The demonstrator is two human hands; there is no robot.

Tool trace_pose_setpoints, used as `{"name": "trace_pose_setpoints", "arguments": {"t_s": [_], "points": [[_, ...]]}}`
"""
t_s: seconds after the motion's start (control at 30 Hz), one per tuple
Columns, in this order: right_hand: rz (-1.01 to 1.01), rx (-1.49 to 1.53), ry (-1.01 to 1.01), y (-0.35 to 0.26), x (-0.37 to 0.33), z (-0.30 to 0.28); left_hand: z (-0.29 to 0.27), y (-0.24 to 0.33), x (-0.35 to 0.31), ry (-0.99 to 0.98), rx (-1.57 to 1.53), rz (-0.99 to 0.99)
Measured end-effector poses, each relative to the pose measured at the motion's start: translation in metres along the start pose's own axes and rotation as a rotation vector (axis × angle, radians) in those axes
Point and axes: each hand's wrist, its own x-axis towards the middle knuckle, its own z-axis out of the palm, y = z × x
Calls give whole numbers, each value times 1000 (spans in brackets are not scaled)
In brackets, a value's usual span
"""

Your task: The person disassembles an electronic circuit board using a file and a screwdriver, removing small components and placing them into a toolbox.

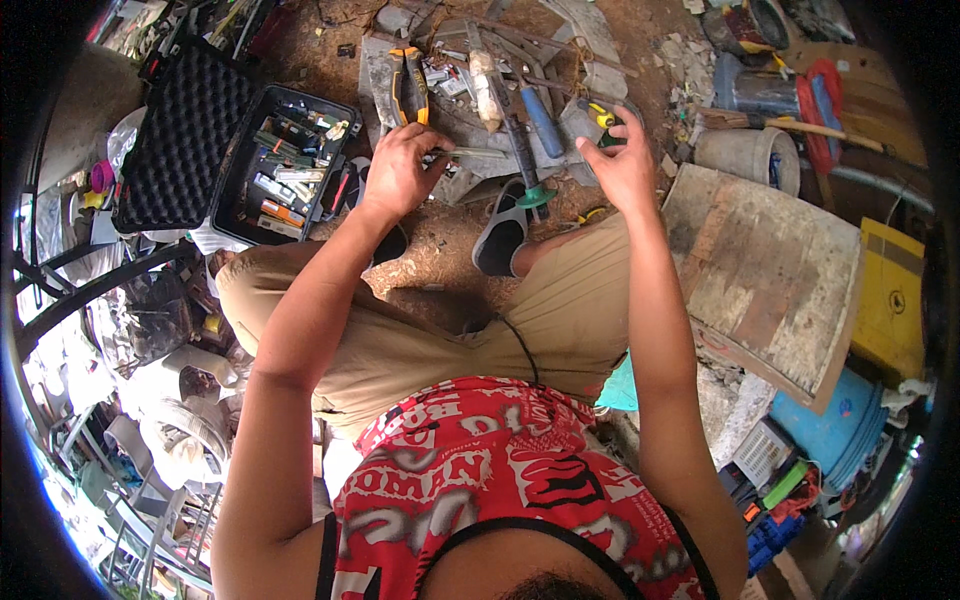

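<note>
My left hand (405,170) is closed around a thin, flat metal strip (478,153) that points to the right. Just beyond it lie pliers (408,88) with orange and black handles. My right hand (624,165) is raised with thumb and fingers apart, and I see nothing between them. Close to its fingertips is a small yellow and black object (602,115). Between the hands rest a blue-handled tool (542,122), a long tool with a worn, light-coloured handle (485,92), and a dark bar with a green disc (537,195) near its end.
An open black case (225,205) with a foam-lined lid holds several folding-knife-like pieces at left. To the right are a worn wooden board (765,270), a dirty white bucket (745,158), a yellow panel (893,300) and a blue container (835,420). Clutter crowds the left side.
</note>
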Motion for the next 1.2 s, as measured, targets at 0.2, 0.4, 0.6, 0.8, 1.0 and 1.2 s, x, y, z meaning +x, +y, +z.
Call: {"name": "trace_pose_setpoints", "arguments": {"t_s": [0.2,0.4,0.6,0.8,1.0,1.2], "points": [[-20,-30,37,6,2,8,-1,-2,-1,-4,-38,41],[-10,-32,77,0,-2,6,1,-3,-2,3,-48,47],[-195,44,215,-21,-24,8,1,-4,-2,42,-19,54],[-447,-166,-44,-30,-42,36,5,-4,-3,49,-18,28],[-396,-312,-15,-27,-31,37,4,-3,-3,43,-22,41],[-489,-305,10,-37,-24,38,1,1,-4,51,-26,24]]}}
